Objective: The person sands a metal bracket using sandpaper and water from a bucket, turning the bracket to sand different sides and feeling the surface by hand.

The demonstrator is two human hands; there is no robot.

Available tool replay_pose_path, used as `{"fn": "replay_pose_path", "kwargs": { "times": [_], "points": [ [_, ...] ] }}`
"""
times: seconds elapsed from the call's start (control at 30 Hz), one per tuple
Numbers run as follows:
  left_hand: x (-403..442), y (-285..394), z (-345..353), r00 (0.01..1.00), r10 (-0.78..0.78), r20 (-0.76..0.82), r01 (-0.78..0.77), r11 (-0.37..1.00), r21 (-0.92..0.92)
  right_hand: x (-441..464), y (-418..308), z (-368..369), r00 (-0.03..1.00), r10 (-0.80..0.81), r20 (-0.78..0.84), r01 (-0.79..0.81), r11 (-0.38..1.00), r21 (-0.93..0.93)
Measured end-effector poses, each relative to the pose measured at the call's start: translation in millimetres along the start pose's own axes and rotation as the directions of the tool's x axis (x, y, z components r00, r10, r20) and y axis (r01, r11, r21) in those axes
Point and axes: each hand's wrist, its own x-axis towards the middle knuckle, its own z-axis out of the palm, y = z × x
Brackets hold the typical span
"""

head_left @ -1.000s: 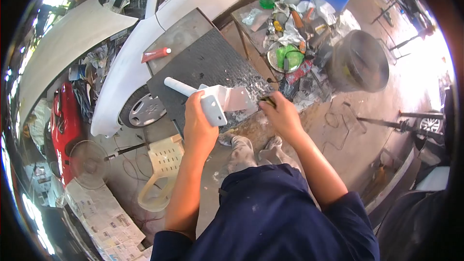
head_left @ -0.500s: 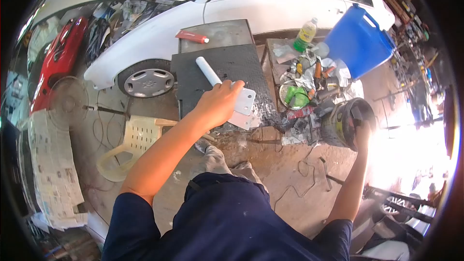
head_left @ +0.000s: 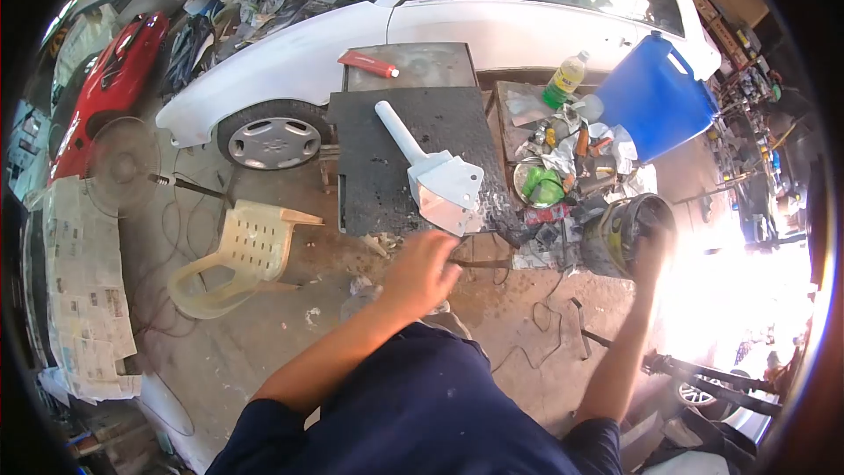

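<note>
A white metal bracket with a round tube (head_left: 402,132) and drilled plates lies on the black tabletop (head_left: 360,159). Just below the table's near edge is my left hand (head_left: 422,268), apart from the bracket, its fingers bent together; whether anything is between them is too small to tell. On the right, my right hand (head_left: 652,251) reaches into the mouth of the dark bucket (head_left: 607,242); its fingers are hidden inside and washed out by glare. A red tube (head_left: 369,64) lies on the grey board behind the tabletop.
Beside the black table, a cluttered side table (head_left: 519,115) holds a green-liquid bottle (head_left: 565,79), rags and tools. A blue container (head_left: 655,97) stands behind the bucket. A white car (head_left: 299,62) is beyond. At the left are a cream plastic chair (head_left: 255,242) and a fan (head_left: 126,165).
My left hand has let go of the bracket, which now lies on the table, and has drawn back toward my body. My right hand has moved from beside the bracket to the bucket.
</note>
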Motion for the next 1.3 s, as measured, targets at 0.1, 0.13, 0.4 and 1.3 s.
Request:
{"fn": "replay_pose_path", "kwargs": {
  "times": [0.1,0.13,0.4,1.3],
  "points": [
    [11,22,34,0.989,0.15,-0.001,-0.15,0.989,-0.006,-53,-135,28,0.971,-0.115,0.212,0.041,0.945,0.324],
    [17,23,39,0.98,0.198,-0.023,-0.197,0.98,0.036,-78,-174,49,0.973,-0.143,0.182,0.049,0.896,0.441],
    [12,-57,12,0.981,0.125,0.15,-0.157,0.961,0.229,-144,-287,71,0.824,0.005,0.566,-0.494,0.496,0.714],
    [8,-86,56,0.949,0.311,0.048,-0.303,0.864,0.403,-57,-417,44,0.626,-0.534,0.569,0.621,0.782,0.05]
  ]
}}
